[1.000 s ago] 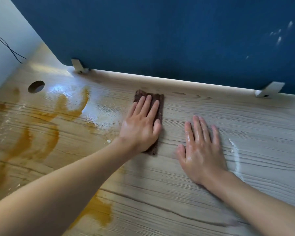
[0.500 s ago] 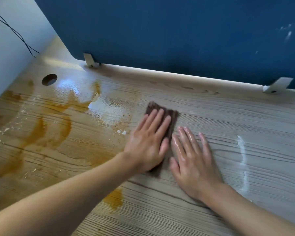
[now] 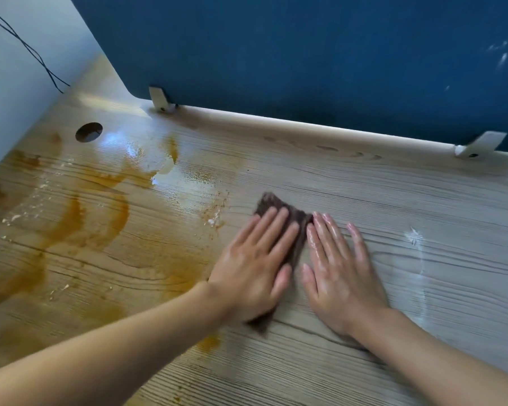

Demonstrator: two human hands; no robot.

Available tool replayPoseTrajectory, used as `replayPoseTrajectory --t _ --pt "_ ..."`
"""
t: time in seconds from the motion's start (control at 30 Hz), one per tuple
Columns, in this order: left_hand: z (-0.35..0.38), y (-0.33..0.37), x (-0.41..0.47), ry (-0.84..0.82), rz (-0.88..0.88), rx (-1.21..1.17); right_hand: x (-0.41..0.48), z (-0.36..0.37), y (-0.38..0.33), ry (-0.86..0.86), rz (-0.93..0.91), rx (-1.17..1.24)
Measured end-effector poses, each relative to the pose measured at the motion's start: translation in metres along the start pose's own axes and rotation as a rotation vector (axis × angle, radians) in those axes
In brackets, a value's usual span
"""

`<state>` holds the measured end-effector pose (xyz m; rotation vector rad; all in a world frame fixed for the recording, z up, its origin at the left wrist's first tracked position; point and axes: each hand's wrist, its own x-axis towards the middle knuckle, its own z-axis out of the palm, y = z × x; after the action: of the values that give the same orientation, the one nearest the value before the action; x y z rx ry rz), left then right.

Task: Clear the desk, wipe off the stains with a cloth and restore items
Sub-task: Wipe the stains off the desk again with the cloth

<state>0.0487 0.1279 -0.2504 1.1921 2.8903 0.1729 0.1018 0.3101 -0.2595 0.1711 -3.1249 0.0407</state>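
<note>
Two hands lie flat on a wood-grain tabletop (image 3: 393, 197). The left hand (image 3: 255, 265), fingers straight and slightly spread, presses down on a dark brown cloth (image 3: 271, 203). The right hand (image 3: 340, 273), also open-palmed and glistening wet, rests on bare wood just right of the cloth, its fingertips at the cloth's edge. Pale crumbs (image 3: 214, 221) sit just left of the cloth, and broad orange-brown stains (image 3: 80, 218) spread well beyond them toward a round cable hole (image 3: 88, 132). Right of the cloth runs a thin white smear (image 3: 416, 244); behind it stands a blue divider panel (image 3: 305, 54). The wiping step appears to be under way, with most of the staining not yet reached. The next move likely calls for firm, flat pressure carrying the cloth leftward through the stains.
</note>
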Motion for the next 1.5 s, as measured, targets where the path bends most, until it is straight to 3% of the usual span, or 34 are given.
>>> replayPoseTrajectory --t 0.07,0.13,0.23,0.3,0.47,0.57,0.7,0.77,0.83,0.93,1.03,1.1,1.2,1.27,1.5 --pt "0.000 -0.004 -0.020 -0.069 0.136 -0.021 0.000 0.001 -0.001 -0.005 -0.005 -0.004" --pt "-0.001 -0.020 -0.002 -0.070 0.117 -0.018 0.000 0.003 0.000 0.009 0.004 -0.003" --pt "-0.006 -0.044 0.049 -0.049 -0.227 -0.022 0.001 0.003 0.000 -0.002 0.019 -0.015" --pt "-0.001 -0.043 0.057 -0.045 -0.343 -0.009 0.002 -0.001 -0.003 -0.007 0.033 -0.033" --pt "0.004 0.004 -0.029 -0.004 -0.018 -0.020 -0.027 -0.008 -0.028 0.014 0.085 0.044" --pt "0.002 -0.016 -0.025 -0.068 0.091 -0.025 -0.040 -0.005 -0.034 -0.028 0.068 0.036" --pt "-0.004 -0.050 0.038 -0.061 -0.237 0.002 -0.037 -0.002 -0.033 -0.019 0.062 0.022" --pt "0.001 -0.044 0.040 -0.047 -0.312 -0.002 -0.037 0.000 -0.033 -0.018 0.062 0.023" --pt "-0.001 -0.023 0.011 -0.011 -0.243 -0.004 -0.039 -0.001 -0.033 -0.031 0.063 0.017" --pt "0.000 0.004 -0.053 -0.052 0.025 -0.028 -0.037 -0.001 -0.034 -0.033 0.068 0.018" --pt "-0.003 -0.012 -0.057 -0.081 0.194 -0.050 -0.037 -0.001 -0.034 -0.035 0.076 0.022" --pt "0.000 -0.028 -0.027 -0.048 0.109 -0.030 -0.037 0.001 -0.034 -0.028 0.068 0.022" --pt "-0.002 -0.044 0.020 -0.035 -0.239 -0.011 -0.038 0.003 -0.033 -0.015 0.068 0.024" --pt "0.001 -0.038 0.026 -0.046 -0.322 -0.010 -0.039 0.003 -0.032 -0.008 0.069 0.017" --pt "-0.006 -0.002 -0.070 -0.155 0.083 -0.011 -0.038 0.000 -0.035 -0.016 0.073 0.019"
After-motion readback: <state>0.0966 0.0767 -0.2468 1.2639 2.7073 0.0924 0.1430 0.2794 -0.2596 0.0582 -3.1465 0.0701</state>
